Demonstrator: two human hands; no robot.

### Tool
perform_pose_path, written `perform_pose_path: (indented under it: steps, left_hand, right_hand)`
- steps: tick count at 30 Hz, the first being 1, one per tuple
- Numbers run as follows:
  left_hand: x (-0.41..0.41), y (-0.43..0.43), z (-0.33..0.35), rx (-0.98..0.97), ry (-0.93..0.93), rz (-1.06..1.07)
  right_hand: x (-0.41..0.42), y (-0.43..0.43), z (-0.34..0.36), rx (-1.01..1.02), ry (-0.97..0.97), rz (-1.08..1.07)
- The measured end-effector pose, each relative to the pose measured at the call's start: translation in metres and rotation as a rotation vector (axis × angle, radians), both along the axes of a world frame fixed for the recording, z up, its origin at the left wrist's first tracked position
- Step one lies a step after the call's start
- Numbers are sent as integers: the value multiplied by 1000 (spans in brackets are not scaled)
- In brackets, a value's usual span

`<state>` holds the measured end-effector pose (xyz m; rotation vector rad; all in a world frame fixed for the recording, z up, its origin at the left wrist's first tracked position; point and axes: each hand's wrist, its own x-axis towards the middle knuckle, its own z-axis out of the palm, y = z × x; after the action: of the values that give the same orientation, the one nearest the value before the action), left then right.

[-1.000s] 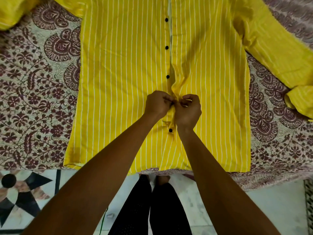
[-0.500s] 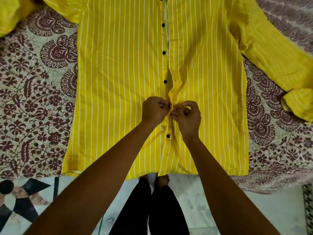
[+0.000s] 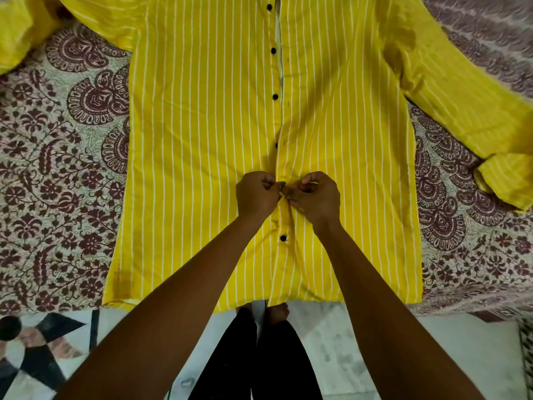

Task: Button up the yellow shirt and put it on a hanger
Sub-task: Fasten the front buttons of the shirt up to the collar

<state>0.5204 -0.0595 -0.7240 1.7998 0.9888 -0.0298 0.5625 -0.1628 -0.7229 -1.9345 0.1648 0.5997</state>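
Yellow shirt (image 3: 202, 140) lies flat on the bed (image 3: 57, 168). My left hand (image 3: 256, 194) and right hand (image 3: 315, 196) pinch its placket at the second-lowest button; the bottom one looks fastened, those above seem open. No hanger in sight.

floral bedsheet (image 3: 57, 180), patterned floor tiles (image 3: 31, 353)

A bed covered by a maroon floral-print bedsheet (image 3: 57, 174) carries the yellow shirt (image 3: 202, 140), spread flat front-up with its hem at the bed's near edge and sleeves stretched sideways.
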Motion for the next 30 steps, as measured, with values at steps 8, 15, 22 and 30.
perform_pose_path:
  steps: [8, 15, 22, 30]
  left_hand:
    - [-10, -5, -4, 49, -139, -58]
    - [-17, -9, -5, 89, -225, -63]
    - [-10, -2, -2, -102, -102, -3]
    - [-11, 3, -2, -6, -63, -49]
  right_hand:
    - [7, 13, 8, -33, 153, -99]
    - [7, 23, 9, -45, 197, -183]
    - [1, 22, 3, -82, 162, -219]
    - [11, 25, 2, -193, 145, -9]
